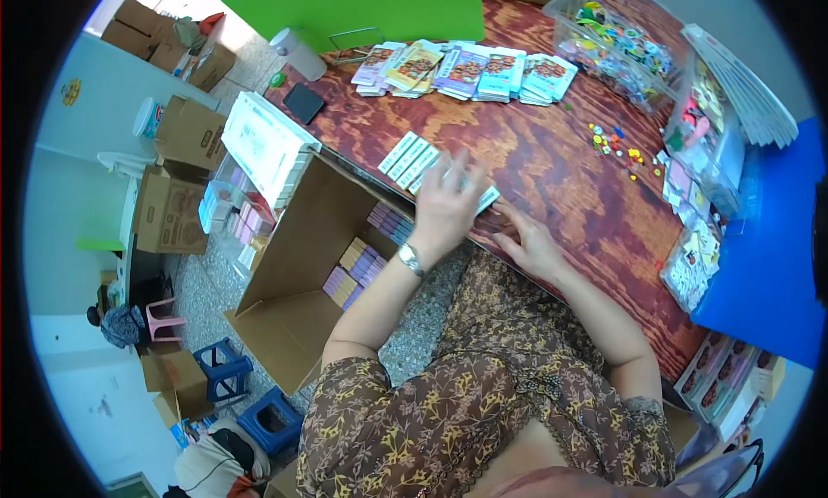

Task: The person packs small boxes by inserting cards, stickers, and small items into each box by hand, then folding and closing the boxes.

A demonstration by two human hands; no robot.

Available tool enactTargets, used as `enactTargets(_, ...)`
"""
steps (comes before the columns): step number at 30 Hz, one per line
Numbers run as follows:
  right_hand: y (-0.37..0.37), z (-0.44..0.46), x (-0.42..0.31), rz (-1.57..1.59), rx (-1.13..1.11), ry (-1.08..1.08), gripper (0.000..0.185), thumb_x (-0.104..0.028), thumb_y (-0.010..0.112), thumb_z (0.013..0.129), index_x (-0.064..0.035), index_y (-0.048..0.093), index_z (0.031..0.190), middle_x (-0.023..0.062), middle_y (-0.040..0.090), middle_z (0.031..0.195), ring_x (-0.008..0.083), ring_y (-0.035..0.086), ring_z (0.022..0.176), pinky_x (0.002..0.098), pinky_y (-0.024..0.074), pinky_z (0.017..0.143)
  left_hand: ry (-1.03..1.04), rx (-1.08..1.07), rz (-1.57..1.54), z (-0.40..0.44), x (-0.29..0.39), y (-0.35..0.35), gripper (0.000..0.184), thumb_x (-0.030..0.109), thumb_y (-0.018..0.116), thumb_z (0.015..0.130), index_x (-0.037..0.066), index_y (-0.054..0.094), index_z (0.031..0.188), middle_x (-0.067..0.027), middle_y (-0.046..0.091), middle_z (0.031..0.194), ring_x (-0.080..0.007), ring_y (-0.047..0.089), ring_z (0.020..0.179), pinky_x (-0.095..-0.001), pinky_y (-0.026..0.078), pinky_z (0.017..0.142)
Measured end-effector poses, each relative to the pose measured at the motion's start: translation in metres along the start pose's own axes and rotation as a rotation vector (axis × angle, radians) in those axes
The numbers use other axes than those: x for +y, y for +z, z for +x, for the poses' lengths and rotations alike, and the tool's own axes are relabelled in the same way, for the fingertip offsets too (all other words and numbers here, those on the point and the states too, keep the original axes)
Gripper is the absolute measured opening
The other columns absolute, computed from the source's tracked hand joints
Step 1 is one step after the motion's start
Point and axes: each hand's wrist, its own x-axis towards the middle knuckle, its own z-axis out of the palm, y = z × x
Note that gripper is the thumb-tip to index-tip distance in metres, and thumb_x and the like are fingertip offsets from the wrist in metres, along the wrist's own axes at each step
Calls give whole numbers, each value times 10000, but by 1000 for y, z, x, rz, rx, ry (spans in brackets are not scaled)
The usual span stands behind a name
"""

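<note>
A short row of small white boxes with printed barcode-like edges (405,159) lies near the table's front edge. My left hand (448,196), a watch on its wrist, is over the right end of that row; its fingers look spread but are blurred by motion. Between my hands sits another small white box (488,200), partly covered by the left fingers. My right hand (528,242) rests at the table edge beside that box, fingertips close to it, with thumb and fingers apart. Whether either hand touches the box is unclear.
An open carton (285,278) with packed purple, blue and yellow bundles stands left below the table edge. Stacks of colourful packs (461,69) lie at the back. A phone (304,103), a bottle (298,55), a bin of small coloured pieces (623,50) and loose pieces (636,154) are around.
</note>
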Motion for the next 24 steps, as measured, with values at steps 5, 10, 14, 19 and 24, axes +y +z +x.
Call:
enactTargets(5,34,17,6,365,-44,157,673,-77,610,960,-8,265,1533,244,301,1525,217,617,1111,354,507,962,-415,19,-63,-13,-118,17,447,291,636,931,16,591,1281,-245,599,1228,-417,549,1149,-486,440,988)
enactTargets(10,59,44,18,426,7,149,747,-125,646,942,2,215,1539,257,454,1430,267,627,1164,363,508,967,-673,-297,-502,-20,-132,9,447,356,500,1036,-9,602,1273,-177,709,1020,-224,688,957,-345,515,869)
enactTargets(14,84,80,2,530,10,131,743,-130,647,938,19,223,1530,245,462,1429,269,623,1180,362,500,981,-782,-313,-468,-15,-165,2,476,437,457,1027,33,634,1206,-191,705,961,-310,684,945,-401,512,846)
enactTargets(19,93,142,-42,548,-44,65,716,-115,630,930,23,247,1520,198,489,1397,240,643,1144,331,506,964,-879,-303,-339,4,-234,-20,526,503,429,1022,21,639,1023,-225,681,904,-368,672,911,-431,496,808)
enactTargets(24,125,189,-28,608,-95,108,580,-117,622,915,10,402,1436,97,623,1260,160,668,1044,286,530,869,-870,-303,-277,-13,-288,1,542,513,461,1003,4,645,984,-249,683,918,-408,662,926,-454,487,812)
